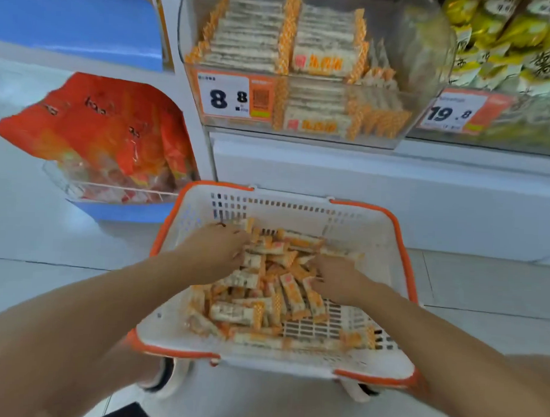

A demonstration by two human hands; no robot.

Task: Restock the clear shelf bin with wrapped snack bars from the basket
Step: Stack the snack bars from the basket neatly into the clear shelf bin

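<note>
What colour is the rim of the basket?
Orange, on a white slatted basket; it shows clearly in the head view.

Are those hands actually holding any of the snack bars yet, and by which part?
It cannot be told. Both the left hand and right hand are down among the loose snack bars in the basket, fingers buried.

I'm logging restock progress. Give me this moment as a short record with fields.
basket: white with orange rim, on the floor below the shelf
bars: loose pile in the basket
bin: clear, on the shelf, bars stacked in rows
left hand: in the pile, fingers curled among bars
right hand: in the pile, fingers among bars
price tag: on bin front
</note>
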